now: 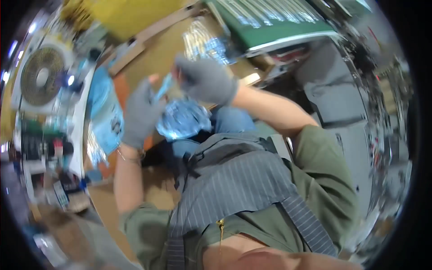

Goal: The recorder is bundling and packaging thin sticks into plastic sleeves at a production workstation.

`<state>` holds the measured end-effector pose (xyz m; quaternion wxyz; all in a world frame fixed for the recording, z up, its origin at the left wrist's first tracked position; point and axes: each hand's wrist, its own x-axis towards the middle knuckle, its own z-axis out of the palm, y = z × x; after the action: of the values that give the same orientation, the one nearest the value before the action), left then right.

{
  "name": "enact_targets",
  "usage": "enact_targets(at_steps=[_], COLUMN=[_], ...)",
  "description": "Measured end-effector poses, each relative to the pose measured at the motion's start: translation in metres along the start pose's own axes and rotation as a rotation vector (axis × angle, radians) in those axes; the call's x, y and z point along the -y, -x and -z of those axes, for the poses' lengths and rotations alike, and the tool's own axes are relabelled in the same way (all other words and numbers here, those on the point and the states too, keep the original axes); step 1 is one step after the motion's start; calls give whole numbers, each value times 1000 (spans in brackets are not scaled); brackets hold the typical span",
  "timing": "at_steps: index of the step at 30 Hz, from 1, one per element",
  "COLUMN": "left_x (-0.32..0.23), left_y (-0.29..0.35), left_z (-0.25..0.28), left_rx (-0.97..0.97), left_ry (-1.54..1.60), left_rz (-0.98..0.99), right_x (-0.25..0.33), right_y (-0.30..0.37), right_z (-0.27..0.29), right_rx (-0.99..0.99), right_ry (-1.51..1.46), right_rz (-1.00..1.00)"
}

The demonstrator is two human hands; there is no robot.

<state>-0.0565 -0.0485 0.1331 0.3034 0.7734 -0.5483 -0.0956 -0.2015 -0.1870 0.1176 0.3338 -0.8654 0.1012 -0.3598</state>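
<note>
Light-blue strip (165, 86) between left hand (141, 110) and right hand (204, 81): left seems pinched on it, right I can't tell; I'd steady both.

Setting: workshop or small factory floor. Evidence: slender shiny pieces (270, 11) lie in rows on a green surface (292, 39); crinkled blue plastic (184, 119) below; cardboard (155, 58) about the work area; large round fan (42, 77) at left; wearer in striped apron (234, 180) and grey gloves (209, 83). Far right cluttered, blurred.
</note>
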Motion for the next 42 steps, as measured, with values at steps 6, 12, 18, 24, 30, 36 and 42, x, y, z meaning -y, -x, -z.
enact_targets(at_steps=[6,12,18,24,30,36,42], left_x=[81,97,140,139,38,81,146], left_y=[-18,2,55,95,135,329,510], left_z=[82,93,29,-183,-10,49,24], left_rx=[-102,-158,-28,-242,-491,-876,-892], left_ry=[-504,-167,1083,2417,1951,1606,1284], left_rz=[-32,-13,672,323,449,594,1142], right_x=[-5,-15,-15,47,66,39,14], right_y=[-99,-107,-70,32,23,35,34], right_z=[-21,-21,-43,-86,-50,-70,-50], right_rx=[134,238,164,451,443,580,490], right_ry=[244,230,-48,-269,-331,-353,-328], right_rz=[165,70,-65,161,455,-71,-195])
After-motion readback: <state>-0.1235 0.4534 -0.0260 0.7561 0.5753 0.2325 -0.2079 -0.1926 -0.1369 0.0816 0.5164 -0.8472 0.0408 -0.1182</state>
